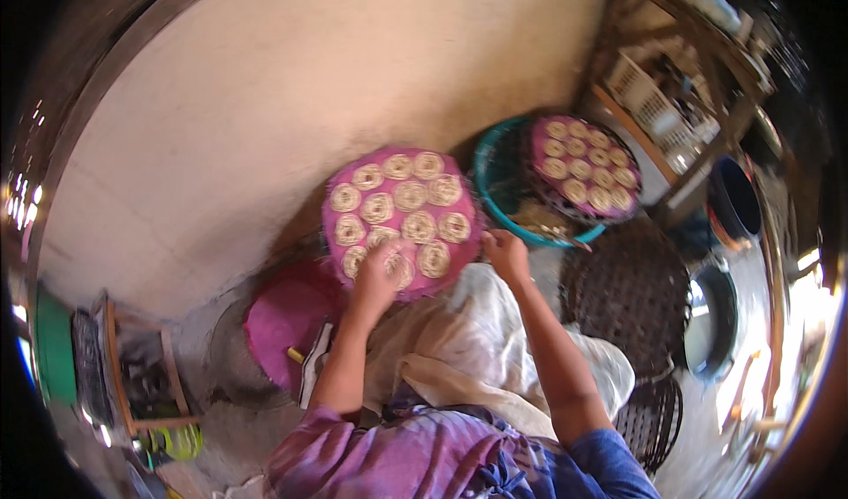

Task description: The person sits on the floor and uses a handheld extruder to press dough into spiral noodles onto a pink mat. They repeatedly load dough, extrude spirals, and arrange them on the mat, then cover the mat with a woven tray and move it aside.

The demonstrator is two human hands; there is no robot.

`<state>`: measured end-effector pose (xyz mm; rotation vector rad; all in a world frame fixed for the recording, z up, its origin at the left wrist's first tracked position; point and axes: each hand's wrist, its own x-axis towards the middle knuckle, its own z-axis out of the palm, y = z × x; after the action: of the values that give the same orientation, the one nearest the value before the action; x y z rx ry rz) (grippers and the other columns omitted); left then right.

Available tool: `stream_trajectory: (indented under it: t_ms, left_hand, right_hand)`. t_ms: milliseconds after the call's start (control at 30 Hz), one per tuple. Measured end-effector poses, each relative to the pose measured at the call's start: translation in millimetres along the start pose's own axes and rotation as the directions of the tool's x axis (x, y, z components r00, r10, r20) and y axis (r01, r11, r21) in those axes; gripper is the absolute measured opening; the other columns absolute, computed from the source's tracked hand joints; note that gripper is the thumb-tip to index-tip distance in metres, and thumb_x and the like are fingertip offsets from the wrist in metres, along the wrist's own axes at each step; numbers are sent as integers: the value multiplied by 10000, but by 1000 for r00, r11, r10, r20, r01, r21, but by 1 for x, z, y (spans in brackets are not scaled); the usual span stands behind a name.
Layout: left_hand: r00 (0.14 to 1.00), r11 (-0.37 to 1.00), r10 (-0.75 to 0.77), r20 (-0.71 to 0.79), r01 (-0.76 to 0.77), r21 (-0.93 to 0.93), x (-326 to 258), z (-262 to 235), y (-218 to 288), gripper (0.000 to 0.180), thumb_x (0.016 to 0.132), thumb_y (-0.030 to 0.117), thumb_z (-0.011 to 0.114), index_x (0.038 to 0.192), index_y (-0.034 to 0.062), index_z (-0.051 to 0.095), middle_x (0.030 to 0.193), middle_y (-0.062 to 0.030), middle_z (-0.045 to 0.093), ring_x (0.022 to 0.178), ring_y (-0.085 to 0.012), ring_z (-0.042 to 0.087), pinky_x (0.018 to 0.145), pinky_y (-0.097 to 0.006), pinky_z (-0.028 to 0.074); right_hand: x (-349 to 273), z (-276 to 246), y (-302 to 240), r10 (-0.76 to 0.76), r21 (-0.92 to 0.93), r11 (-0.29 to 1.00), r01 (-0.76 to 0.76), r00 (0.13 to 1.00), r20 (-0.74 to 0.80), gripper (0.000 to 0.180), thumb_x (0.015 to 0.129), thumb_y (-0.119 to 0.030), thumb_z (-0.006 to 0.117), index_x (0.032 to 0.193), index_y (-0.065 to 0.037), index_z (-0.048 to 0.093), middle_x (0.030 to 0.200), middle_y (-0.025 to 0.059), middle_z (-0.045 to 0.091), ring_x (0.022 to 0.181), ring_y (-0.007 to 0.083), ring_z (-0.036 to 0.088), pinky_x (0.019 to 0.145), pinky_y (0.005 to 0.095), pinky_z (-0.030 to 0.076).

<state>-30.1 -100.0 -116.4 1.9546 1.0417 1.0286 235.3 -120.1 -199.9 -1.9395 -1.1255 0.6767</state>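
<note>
A round tray [336, 179], covered with pink cloth, is in front of me just beyond my lap. Several flat, pale coils [418, 226] of noodle-like strands sit on it in rough rows. My left hand [380, 274] reaches over the tray's near part, its fingers closed on a coil [402, 274] there and partly covering it. At the tray's right edge is my right hand [507, 255], its fingers curled in against the rim. Motion blur softens the fingertips of both hands.
A second pink-covered tray of coils [601, 156] rests on a teal basin [497, 159] beyond my right hand. Dark woven trays [629, 278] lie at the right, near a grey tub [711, 322]. A pink-covered round [287, 322] and a wooden stool [146, 366] stand left.
</note>
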Motion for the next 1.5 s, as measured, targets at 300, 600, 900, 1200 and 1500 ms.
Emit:
stream_trajectory:
  t_ms: [300,600,900,1200,1500]
  left_hand:
    - [927,816,-154,-342,315,485,100,-123,-218,308,919,292,615,1079,43,703,1178,-164,653,1082,-352,617,946,-405,477]
    - [888,733,-174,-426,405,546,162,-98,-240,423,843,425,678,1040,53,721,1067,-179,700,1034,-356,651,888,-421,508]
    - [916,792,-164,-367,344,504,173,-104,-220,312,792,337,725,911,49,743,1035,-154,708,965,-330,670,860,-400,516]
    - [948,955,274,-158,-249,163,154,-74,33,105,843,104,714,848,18,655,1253,-134,594,1189,-263,521,1052,-398,359]
    - [670,731,674,312,-545,-410,44,258,251,80,797,-16,724,856,11,676,1194,-139,618,1180,-256,539,1027,-390,390]
  right_hand:
    - [20,31,24,81,272,960,-73,997,-19,282,872,-219,698,954,51,697,787,128,711,664,170,671,618,315,528]
    - [13,29,2,-20,136,990,32,996,-87,242,881,-177,700,948,55,703,753,83,691,643,132,639,597,297,517]
    - [2,22,-25,-4,130,991,29,983,-185,213,831,-199,723,896,4,715,747,153,694,670,222,672,648,350,520]
    - [-113,-124,-60,-50,447,872,198,945,-323,167,894,-126,673,924,39,672,738,116,689,681,131,646,635,312,516]
    - [-413,-356,57,225,216,974,-65,334,-915,87,909,-31,637,964,8,693,853,54,692,776,83,641,692,232,511]
